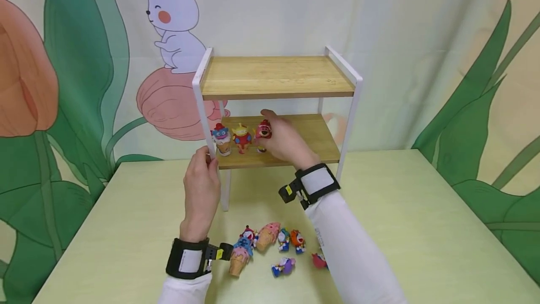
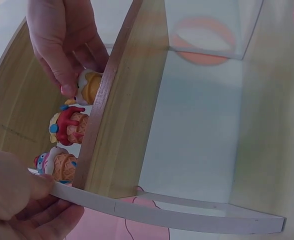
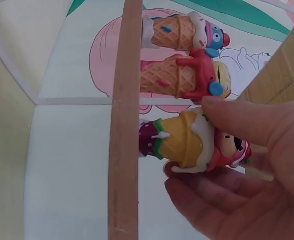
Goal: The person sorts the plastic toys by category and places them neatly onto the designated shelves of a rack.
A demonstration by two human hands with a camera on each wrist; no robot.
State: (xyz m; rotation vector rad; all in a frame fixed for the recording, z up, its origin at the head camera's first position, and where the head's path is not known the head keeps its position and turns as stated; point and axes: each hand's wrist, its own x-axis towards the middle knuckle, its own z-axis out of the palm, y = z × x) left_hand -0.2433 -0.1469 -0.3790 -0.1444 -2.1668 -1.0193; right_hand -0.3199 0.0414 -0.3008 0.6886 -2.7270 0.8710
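My right hand (image 1: 288, 140) holds an ice-cream-cone figurine with a pink bear head (image 3: 222, 145) on the middle board of a small two-tier shelf. Thumb and fingers lie on either side of the figurine, which stands upright. To its left are a cone figurine with a red coat and yellow head (image 1: 242, 139) and a blue-faced cone figurine with a red hat (image 1: 221, 140), both upright. My left hand (image 1: 201, 182) grips the white front left post (image 2: 112, 206) of the shelf, thumb on one side and fingers on the other.
Several figurines lie on the pale table (image 1: 126, 229) in front of the shelf, among them a pink ice cream cone (image 1: 267, 237) and a blue-and-purple figurine (image 1: 283, 266). My right sleeve partly covers a red figurine (image 1: 318, 261). The wooden top board (image 1: 276, 75) overhangs the middle board (image 1: 312, 140).
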